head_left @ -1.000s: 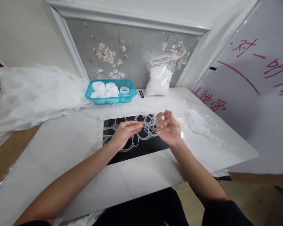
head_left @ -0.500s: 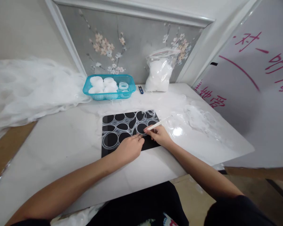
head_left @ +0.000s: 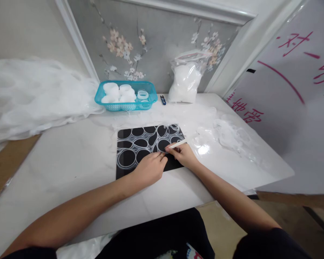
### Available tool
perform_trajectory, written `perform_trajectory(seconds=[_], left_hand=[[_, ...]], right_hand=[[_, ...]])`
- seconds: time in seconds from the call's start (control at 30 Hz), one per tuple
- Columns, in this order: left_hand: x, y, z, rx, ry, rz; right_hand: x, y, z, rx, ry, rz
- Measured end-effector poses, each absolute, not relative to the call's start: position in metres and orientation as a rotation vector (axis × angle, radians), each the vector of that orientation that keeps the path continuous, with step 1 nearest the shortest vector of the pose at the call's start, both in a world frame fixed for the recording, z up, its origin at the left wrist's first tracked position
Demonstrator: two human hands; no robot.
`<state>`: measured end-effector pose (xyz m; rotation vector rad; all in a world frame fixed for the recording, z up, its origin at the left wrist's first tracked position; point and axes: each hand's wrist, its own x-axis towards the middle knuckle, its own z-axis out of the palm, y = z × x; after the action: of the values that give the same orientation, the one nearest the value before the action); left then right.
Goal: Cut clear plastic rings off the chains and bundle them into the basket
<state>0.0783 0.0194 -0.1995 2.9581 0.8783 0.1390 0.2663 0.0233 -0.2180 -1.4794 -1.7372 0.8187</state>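
Fingers of your right hand pinched a slim white tool in a closed grip over pale loops on the black mat, mid-frame; your left hand curled beside it, its hold unclear; close work there seemed to need steadiness

Lower end of white stick hidden by R hand. Whiteboard cut off at R edge, white ringed material at L edge; shirt print cut off at btm.
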Motion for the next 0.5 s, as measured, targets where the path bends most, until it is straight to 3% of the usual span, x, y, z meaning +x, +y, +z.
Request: perform_trajectory(seconds=[0.33, 0.5], left_hand=[[0.079, 0.020, -0.190, 2.756, 0.931, 0.195], [0.080, 0.021, -0.188, 2.699, 0.965, 0.144]], right_hand=[[0.270, 0.008, -0.235, -1.379, -2.183, 0.513], [0.291, 0.052, -0.219, -1.486, -1.980, 0.448]])
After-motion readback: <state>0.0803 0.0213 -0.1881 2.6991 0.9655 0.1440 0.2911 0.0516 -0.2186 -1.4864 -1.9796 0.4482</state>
